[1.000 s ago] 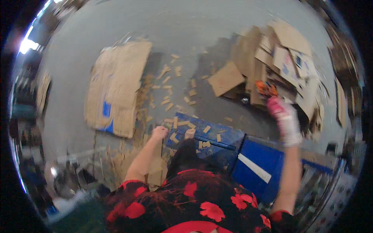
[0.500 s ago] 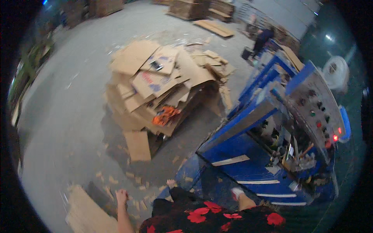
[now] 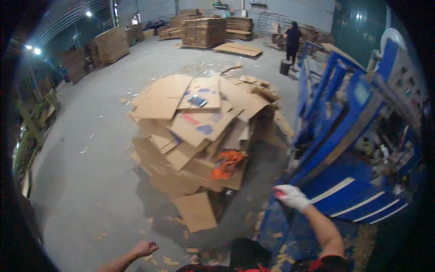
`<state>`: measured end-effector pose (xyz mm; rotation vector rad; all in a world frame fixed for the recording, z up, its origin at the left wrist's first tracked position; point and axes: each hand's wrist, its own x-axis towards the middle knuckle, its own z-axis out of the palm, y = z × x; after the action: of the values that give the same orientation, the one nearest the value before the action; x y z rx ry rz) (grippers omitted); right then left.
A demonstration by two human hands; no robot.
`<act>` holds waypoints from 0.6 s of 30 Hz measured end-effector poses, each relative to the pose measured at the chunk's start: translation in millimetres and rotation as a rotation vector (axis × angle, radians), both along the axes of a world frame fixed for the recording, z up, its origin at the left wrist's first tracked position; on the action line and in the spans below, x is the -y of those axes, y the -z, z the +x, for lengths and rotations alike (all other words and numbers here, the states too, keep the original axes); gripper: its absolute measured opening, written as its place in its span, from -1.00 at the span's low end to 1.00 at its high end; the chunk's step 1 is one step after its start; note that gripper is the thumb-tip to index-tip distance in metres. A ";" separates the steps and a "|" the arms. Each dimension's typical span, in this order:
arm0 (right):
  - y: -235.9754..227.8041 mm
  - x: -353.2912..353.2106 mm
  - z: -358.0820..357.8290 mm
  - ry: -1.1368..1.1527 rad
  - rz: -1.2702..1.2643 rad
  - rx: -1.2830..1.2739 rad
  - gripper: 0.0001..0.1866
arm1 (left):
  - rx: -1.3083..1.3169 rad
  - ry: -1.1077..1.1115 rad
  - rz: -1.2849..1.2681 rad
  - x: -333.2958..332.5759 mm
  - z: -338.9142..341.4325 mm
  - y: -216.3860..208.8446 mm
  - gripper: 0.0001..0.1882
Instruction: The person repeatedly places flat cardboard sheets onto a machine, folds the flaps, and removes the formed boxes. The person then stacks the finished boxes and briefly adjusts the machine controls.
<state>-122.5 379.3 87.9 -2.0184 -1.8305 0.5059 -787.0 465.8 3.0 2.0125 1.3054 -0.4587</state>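
Note:
My left hand (image 3: 146, 248), bare, hangs low over the floor with its fingers curled in; I see nothing in it. My right hand (image 3: 293, 197) wears a white glove with red at the finger side. It is held out beside the blue machine (image 3: 326, 154), and blur hides how its fingers lie. Ahead of both hands rises a heap of flat cardboard pieces (image 3: 156, 102). On the heap lie a phone (image 3: 197, 100) and a crumpled orange cloth or bag (image 3: 227, 164). A loose cardboard piece (image 3: 195, 212) leans at the heap's near edge.
Cardboard scraps (image 3: 171, 261) litter the floor near my feet. Farther back stand a large cardboard stack (image 3: 203, 32) and a flat sheet (image 3: 238, 49). A person in dark clothes (image 3: 292, 41) stands at the back right, beside a black bin (image 3: 285, 67).
My view has tilted up, bringing the back of the hall into sight. My right hand has risen and reached forward beside the machine. My left hand stays low.

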 end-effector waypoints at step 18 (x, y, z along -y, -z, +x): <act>306.3 -409.0 -518.6 0.065 -0.146 -0.296 -0.62 | 0.492 -0.688 0.289 -382.3 -312.3 97.0 -0.65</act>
<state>-641.0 788.3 -218.3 -1.9629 -1.5854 0.8905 -1099.3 848.0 -94.0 1.5860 1.6694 0.5344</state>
